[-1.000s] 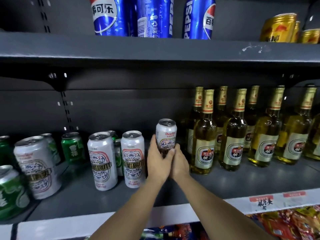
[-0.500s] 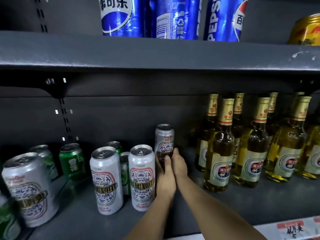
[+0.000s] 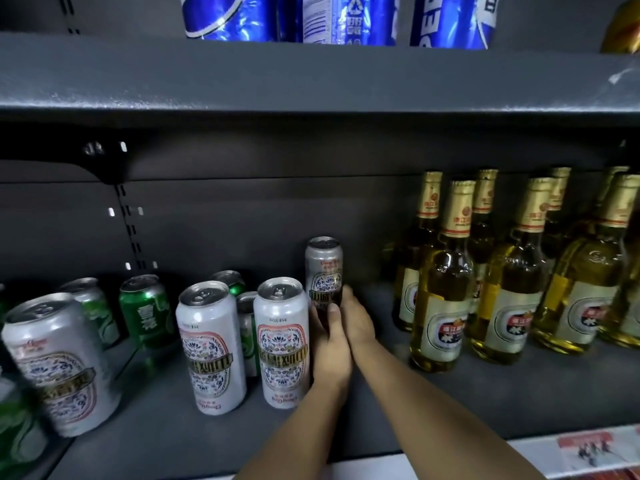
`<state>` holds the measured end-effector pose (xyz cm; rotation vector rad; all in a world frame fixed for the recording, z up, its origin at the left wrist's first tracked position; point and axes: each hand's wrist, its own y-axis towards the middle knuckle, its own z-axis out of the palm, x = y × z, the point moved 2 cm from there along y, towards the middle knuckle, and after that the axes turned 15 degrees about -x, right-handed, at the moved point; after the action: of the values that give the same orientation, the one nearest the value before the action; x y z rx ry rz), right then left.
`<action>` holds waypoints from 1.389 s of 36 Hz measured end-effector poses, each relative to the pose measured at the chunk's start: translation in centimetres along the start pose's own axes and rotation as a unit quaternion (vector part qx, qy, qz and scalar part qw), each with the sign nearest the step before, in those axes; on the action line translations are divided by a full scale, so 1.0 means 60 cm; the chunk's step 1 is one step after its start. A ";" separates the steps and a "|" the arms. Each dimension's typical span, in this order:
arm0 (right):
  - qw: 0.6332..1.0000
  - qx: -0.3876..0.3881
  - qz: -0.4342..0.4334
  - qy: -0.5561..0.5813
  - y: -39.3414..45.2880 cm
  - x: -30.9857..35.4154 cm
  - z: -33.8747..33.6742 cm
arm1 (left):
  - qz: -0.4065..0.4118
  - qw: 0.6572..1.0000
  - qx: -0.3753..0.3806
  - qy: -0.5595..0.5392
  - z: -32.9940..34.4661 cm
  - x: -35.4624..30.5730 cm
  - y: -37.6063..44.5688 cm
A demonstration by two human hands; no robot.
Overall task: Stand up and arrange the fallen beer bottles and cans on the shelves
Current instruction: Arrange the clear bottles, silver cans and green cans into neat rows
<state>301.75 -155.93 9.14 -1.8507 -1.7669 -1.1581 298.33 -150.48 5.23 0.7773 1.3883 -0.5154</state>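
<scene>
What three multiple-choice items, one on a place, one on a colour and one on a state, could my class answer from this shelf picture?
1. The held white can stands:
A. behind the front white cans
B. among the bottles
C. on the upper shelf

2. The cans on the upper shelf are mostly:
A. red
B. blue
C. black

3. The held can is:
A. lying down
B. crushed
C. upright

Answers:
1 A: it stands further back than the front white can.
2 B: blue cans stand there.
3 C: its top faces up between the left hand and right hand.
</scene>
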 end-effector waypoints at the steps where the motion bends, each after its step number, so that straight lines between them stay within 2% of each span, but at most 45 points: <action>1: 1.000 -0.006 -0.007 0.002 -0.007 -0.002 -0.005 | -0.002 1.000 0.003 0.004 -0.002 0.001 -0.005; 7: 0.999 -0.044 -0.015 0.000 -0.072 -0.026 -0.043 | -0.003 1.000 0.021 -0.019 -0.044 -0.022 -0.076; 10: 0.995 -0.031 0.021 0.094 -0.102 -0.036 -0.050 | 0.064 0.998 -0.005 0.011 -0.077 -0.032 -0.114; 13: 0.989 -0.011 0.042 0.138 -0.125 -0.030 -0.046 | 0.145 0.987 -0.060 0.040 -0.118 -0.052 -0.141; 17: 0.995 0.010 -0.034 0.089 -0.155 -0.007 -0.035 | 0.207 0.959 -0.183 0.052 -0.174 -0.073 -0.140; 19: 0.992 0.067 -0.040 0.095 -0.171 0.004 -0.022 | 0.204 0.952 -0.223 0.042 -0.192 -0.075 -0.130; 22: 0.984 0.100 -0.034 0.144 -0.190 0.022 -0.006 | 0.151 0.966 -0.204 0.043 -0.201 -0.079 -0.114; 25: 0.969 0.082 0.044 0.228 -0.208 0.046 -0.011 | 0.073 0.987 -0.137 0.043 -0.192 -0.071 -0.094; 27: 0.964 0.068 0.076 0.247 -0.215 0.055 -0.011 | 0.049 0.991 -0.119 0.048 -0.188 -0.064 -0.087; 30: 0.966 0.031 0.112 0.229 -0.212 0.057 -0.015 | 0.050 0.992 -0.109 0.046 -0.189 -0.068 -0.081; 33: 0.963 -0.036 0.153 0.221 -0.202 0.045 -0.034 | 0.084 0.995 -0.042 0.031 -0.182 -0.073 -0.078; 35: 0.983 -0.059 0.094 0.145 -0.192 0.040 -0.055 | 0.111 0.993 -0.023 0.046 -0.179 -0.074 -0.082; 36: 0.993 -0.064 0.057 0.086 -0.187 0.037 -0.062 | 0.126 0.990 -0.039 0.058 -0.181 -0.076 -0.086; 38: 0.996 -0.079 0.025 0.016 -0.173 0.026 -0.071 | 0.181 0.973 -0.118 0.083 -0.196 -0.083 -0.094; 42: 0.995 -0.086 0.052 0.012 -0.159 0.004 -0.064 | 0.255 0.938 -0.220 0.088 -0.231 -0.087 -0.096; 46: 0.996 -0.077 0.035 0.014 -0.154 0.002 -0.052 | 0.204 0.931 -0.283 0.105 -0.262 -0.080 -0.068; 50: 0.996 -0.073 0.042 0.018 -0.154 0.001 -0.048 | 0.112 0.953 -0.241 0.142 -0.277 -0.062 -0.032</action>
<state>292.13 -156.34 8.30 -1.9522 -1.6086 -1.3103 285.31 -139.78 8.50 0.6080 1.5826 0.1235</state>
